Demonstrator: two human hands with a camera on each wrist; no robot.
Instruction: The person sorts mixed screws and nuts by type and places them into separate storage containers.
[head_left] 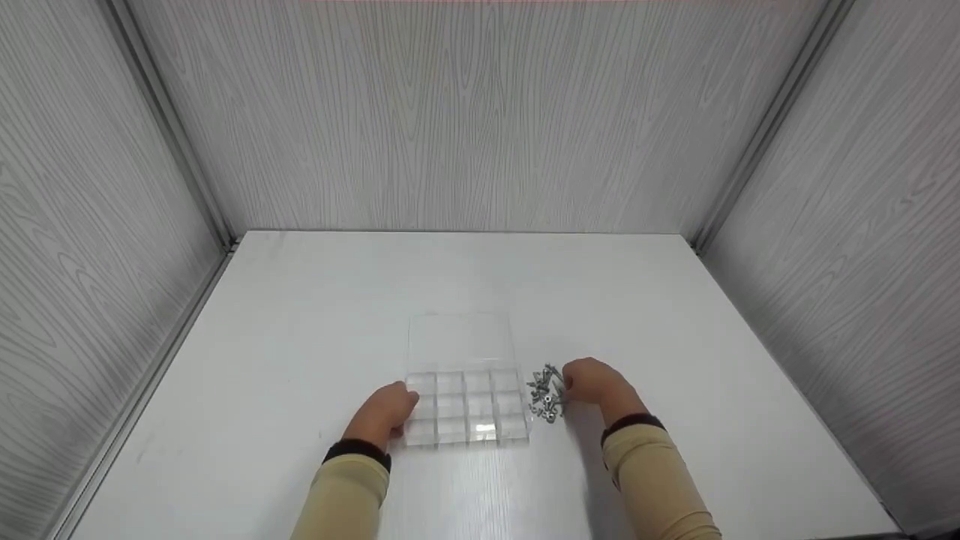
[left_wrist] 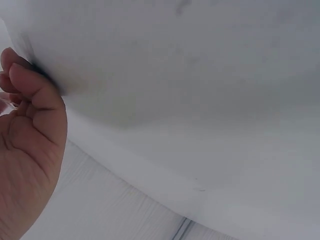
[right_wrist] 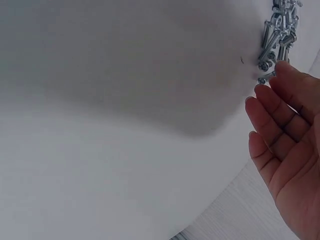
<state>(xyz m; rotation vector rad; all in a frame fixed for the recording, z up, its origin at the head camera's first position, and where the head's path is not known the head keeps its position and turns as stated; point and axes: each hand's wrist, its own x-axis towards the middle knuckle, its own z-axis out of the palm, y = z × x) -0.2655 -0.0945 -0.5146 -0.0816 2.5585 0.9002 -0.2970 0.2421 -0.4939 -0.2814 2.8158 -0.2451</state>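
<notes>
A clear plastic compartment box (head_left: 466,433) lies on the white table with its lid (head_left: 459,341) folded back, away from me. My left hand (head_left: 386,411) holds the box by its left edge, thumb on top. In the left wrist view the fingers of that hand (left_wrist: 32,130) are curled, and only a sliver of clear plastic shows. Right of the box is a small heap of silvery screws (head_left: 546,394), with a nut among them. My right hand (head_left: 596,381) reaches the heap's right side. Its fingers (right_wrist: 272,117) are loosely bent, with the fingertips at the screws (right_wrist: 281,32); the thumb is hidden.
The white tabletop (head_left: 315,300) spreads around the box and heap. Pale wood-grain panels stand at the back (head_left: 465,120), left (head_left: 75,225) and right (head_left: 840,225), with grey metal strips along the corners.
</notes>
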